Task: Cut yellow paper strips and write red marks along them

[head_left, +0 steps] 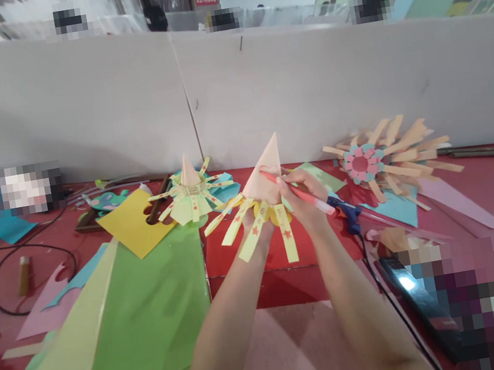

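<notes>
In the middle of the head view, a pale peach paper cone (pixel 267 175) points upward. Yellow paper strips (pixel 255 234) with red stars and red writing fan out from its base. My left hand (pixel 261 227) supports it from below, its fingers mostly hidden behind the strips and cone. My right hand (pixel 305 194) is closed around a red marker (pixel 300 192). The marker's tip touches the cone's face, where a red curved line is drawn. To the left stands a similar cone piece (pixel 190 182) with star-marked strips spread around it.
Green paper sheets (pixel 154 308) and a yellow sheet (pixel 134 223) cover the left side. A blue glue gun (pixel 349 212) lies by my right hand, its black cord running toward me. A phone (pixel 417 295) and a strip flower (pixel 361 162) are at right. A white partition (pixel 119 99) stands behind.
</notes>
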The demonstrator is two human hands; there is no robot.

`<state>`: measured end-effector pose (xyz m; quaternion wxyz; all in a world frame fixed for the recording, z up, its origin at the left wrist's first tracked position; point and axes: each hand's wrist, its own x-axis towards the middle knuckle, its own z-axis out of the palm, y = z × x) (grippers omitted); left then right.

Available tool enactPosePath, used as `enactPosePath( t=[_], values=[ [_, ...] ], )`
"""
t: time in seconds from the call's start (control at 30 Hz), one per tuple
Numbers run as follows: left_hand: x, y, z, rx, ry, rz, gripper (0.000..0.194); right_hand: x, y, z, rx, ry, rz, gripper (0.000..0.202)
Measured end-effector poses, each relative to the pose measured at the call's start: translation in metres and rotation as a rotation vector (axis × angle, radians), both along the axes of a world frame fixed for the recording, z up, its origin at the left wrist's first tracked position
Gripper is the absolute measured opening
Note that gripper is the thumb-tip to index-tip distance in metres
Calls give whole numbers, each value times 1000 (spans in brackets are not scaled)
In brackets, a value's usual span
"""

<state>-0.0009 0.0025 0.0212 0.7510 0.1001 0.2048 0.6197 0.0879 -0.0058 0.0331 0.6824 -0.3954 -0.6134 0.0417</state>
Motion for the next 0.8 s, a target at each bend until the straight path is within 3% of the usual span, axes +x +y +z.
enactPosePath(
  t=[0.27,0.5,0.8],
  values=[
    [1,0,12,23,-38,2,35,1,-2,3,-2,22,-37,5],
    [1,1,5,36,-80,-28,49,7,-5,7,-7,-19,25,8],
    [-2,0,4,57,-96,-52,48,8,-5,9,-17,-28,27,7]
  ],
)
